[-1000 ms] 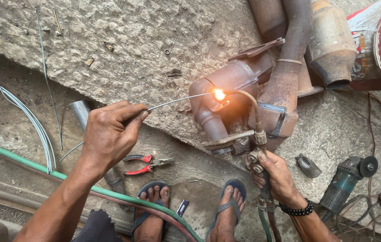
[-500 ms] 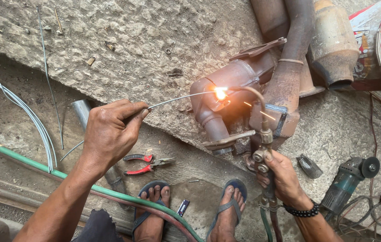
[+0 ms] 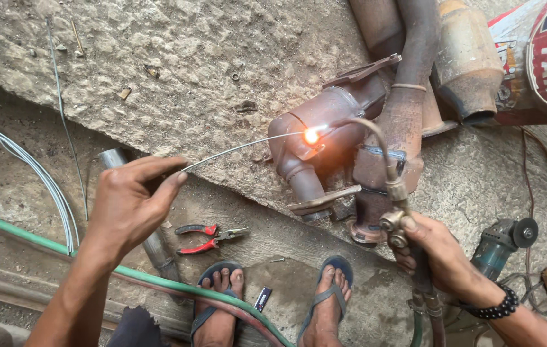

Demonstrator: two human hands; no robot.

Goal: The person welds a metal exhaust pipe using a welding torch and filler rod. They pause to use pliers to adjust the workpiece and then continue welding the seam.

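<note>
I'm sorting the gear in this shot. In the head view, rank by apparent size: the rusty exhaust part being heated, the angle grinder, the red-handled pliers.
1. Rusty exhaust part, clearly largest.
2. Angle grinder, partly hidden by the right hand.
3. Red-handled pliers.
Grinder and pliers look close, so that order is unsure.

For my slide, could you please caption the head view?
Left hand feeds a filler rod to the glowing spot on a rusty exhaust part while right hand aims a gas torch.
</note>
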